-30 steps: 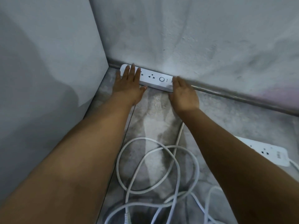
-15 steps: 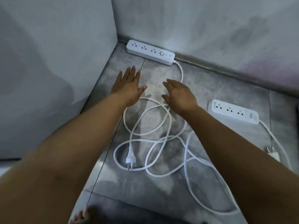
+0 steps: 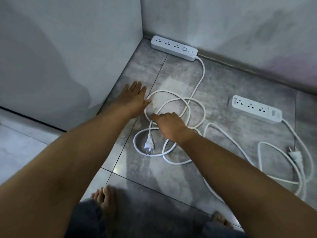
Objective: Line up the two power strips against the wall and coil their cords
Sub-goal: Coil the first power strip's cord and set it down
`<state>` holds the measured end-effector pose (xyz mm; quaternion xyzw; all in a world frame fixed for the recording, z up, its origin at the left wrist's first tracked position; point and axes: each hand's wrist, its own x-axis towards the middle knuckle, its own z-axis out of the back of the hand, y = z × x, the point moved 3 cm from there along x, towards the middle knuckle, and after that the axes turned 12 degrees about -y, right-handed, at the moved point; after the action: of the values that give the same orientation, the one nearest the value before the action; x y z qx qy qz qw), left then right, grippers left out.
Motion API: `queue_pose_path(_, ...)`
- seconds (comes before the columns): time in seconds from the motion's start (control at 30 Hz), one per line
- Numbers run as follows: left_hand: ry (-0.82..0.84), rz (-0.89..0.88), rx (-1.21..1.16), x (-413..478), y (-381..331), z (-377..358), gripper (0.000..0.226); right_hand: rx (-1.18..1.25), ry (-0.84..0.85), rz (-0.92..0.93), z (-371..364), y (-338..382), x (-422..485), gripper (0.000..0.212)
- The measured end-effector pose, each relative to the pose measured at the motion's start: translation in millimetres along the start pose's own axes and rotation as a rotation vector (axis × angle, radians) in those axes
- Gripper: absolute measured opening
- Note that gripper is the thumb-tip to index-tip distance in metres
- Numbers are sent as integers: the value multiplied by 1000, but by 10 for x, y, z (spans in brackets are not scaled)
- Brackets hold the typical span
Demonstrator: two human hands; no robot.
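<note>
One white power strip (image 3: 173,48) lies against the back wall in the corner. Its white cord (image 3: 202,73) runs forward into loose tangled loops on the grey floor and ends in a plug (image 3: 148,143). My left hand (image 3: 135,97) rests flat and open at the loops' left edge, thumb touching a strand. My right hand (image 3: 169,126) is over the loops, fingers curled down and pinching a strand. The second power strip (image 3: 255,109) lies to the right, away from the wall. Its cord (image 3: 260,160) sprawls loosely beside its plug (image 3: 295,155).
A white side panel (image 3: 85,57) closes the corner on the left. A dark baseboard (image 3: 248,67) runs along the back wall. My bare feet (image 3: 104,198) stand on the tiles at the bottom, close to the cords.
Both hands left the corner strip and drew back toward me as the view pulled away. My right hand dropped onto the cord loops and its fingers curled closed.
</note>
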<state>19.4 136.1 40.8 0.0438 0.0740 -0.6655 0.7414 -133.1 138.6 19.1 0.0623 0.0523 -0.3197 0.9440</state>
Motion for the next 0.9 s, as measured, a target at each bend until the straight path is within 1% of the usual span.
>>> queue_pose_path(0.07,5,-8,-10,-41,-29,-25,64,-13,59,1,-30,46,-30,52)
queue_pose_path(0.23,12,-21,-50,-99,-103,-120,62,-16,73,2,-90,59,-34,51)
queue_pose_path(0.27,5,-24,-58,-96,-114,-133,61,-5,69,1,-94,50,-34,52)
queue_pose_path(0.33,-25,-31,-69,-92,-135,-146,58,17,1,-16,-60,46,-40,56)
queue_pose_path(0.37,-38,-35,-74,-84,-144,-149,56,36,-82,-53,-36,28,-33,57)
queue_pose_path(0.43,-49,-42,-83,-67,-172,-154,53,46,-330,-214,15,-106,10,51)
queue_pose_path(0.47,-51,-45,-84,-58,-188,-159,52,25,-418,-328,38,-234,25,46)
queue_pose_path(0.5,-51,-49,-85,-46,-204,-167,52,-4,-441,-445,51,-386,23,42)
queue_pose_path(0.6,-46,-59,-97,-24,-250,-173,53,-36,-328,-748,-7,-858,-83,41)
queue_pose_path(0.67,-48,-73,-101,-7,-273,-187,53,-11,-287,-867,-48,-1044,-174,42)
queue_pose_path(0.7,-49,-76,-105,2,-278,-189,53,-7,-273,-893,-55,-1082,-201,40)
queue_pose_path(0.8,-59,-61,-155,51,-303,-146,52,-17,-145,-886,-53,-1124,-220,29)
queue_pose_path(0.83,-70,-52,-184,67,-322,-112,52,19,-143,-887,-44,-1134,-225,27)
queue_pose_path(0.87,-89,-38,-219,87,-345,-72,51,105,-196,-903,-21,-1139,-230,27)
queue_pose_path(0.9,-111,-22,-264,118,-360,-35,51,229,-284,-926,28,-1131,-229,27)
